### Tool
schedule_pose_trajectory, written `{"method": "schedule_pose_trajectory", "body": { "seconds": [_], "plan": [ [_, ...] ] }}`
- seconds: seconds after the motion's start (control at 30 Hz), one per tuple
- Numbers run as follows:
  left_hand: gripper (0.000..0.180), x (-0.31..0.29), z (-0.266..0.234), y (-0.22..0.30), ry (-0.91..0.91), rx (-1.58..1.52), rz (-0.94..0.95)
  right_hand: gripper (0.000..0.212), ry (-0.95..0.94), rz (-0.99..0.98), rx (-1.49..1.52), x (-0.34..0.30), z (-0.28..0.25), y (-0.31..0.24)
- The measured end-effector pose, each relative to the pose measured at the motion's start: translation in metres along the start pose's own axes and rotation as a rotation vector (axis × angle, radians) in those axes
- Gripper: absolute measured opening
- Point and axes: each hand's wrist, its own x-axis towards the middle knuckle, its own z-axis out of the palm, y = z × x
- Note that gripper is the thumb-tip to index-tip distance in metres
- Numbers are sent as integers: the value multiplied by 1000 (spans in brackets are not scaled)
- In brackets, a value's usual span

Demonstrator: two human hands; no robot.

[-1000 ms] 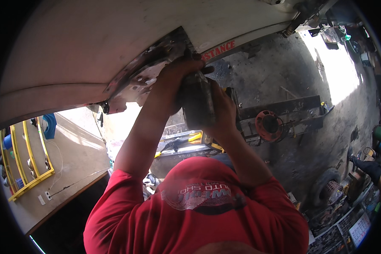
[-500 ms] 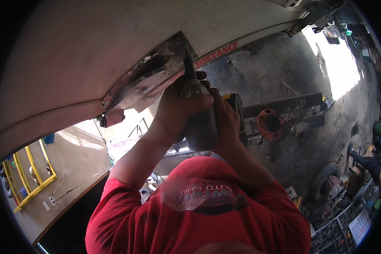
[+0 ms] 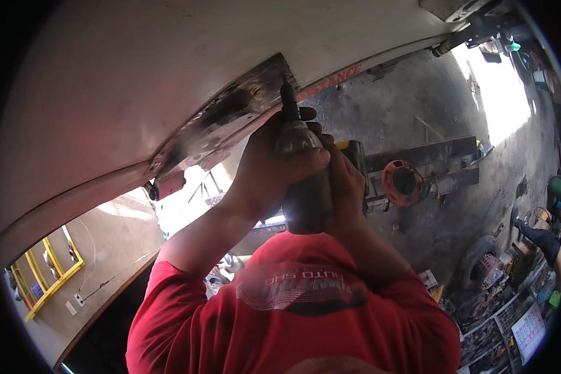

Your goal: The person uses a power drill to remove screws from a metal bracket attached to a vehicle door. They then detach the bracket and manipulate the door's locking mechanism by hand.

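Note:
Both my hands are wrapped around a dark, cordless power drill [image 3: 310, 202], held in front of my chest. My left hand [image 3: 265, 165] grips its body from the left, the thumb lying across the casing. From the right, my right hand [image 3: 348, 187] closes on the handle side, which is mostly hidden; a black and yellow part shows beside it. The drill's dark nose and bit point up at the far right corner of a scorched, bare metal patch [image 3: 230, 106] on a large pale vehicle panel [image 3: 137, 81]. Whether the tip touches the metal is hard to tell.
Red lettering [image 3: 333, 82] runs along the panel's lower edge. On the right are a metal beam [image 3: 417, 156], a red round reel-like part [image 3: 400, 182] and a tyre [image 3: 478, 262] by piled parts. A yellow rack [image 3: 56, 283] hangs at the left. Another person's leg [image 3: 538, 242] shows far right.
The drill and both hands appear slightly lower and farther right in the picture. The panel and surroundings have shifted a little too. My grip looks the same.

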Motion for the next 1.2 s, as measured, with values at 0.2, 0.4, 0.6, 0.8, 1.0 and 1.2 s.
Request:
{"method": "schedule_pose_trajectory", "body": {
  "seconds": [0.2,0.4,0.6,0.8,1.0,1.2],
  "plan": [
    [65,2,3,-4,34,2,83,80,-6,-24,-58,5,-5,-3],
    [50,3,7,-15,8,-114,143,68,39,-109,-57,2,-6,4],
    [38,27,-16,-22,3,-107,219,69,-24,-60,-140,-1,-14,-6],
    [30,42,-5,-6,2,-452,89,77,105,-234,-171,0,-2,14],
    [26,40,-6,-2,-69,-416,18,63,24,-97,-135,-16,-17,-16],
    [30,9,14,-35,-34,-450,-6,58,55,-123,-55,-61,-18,27]
  ]
}}
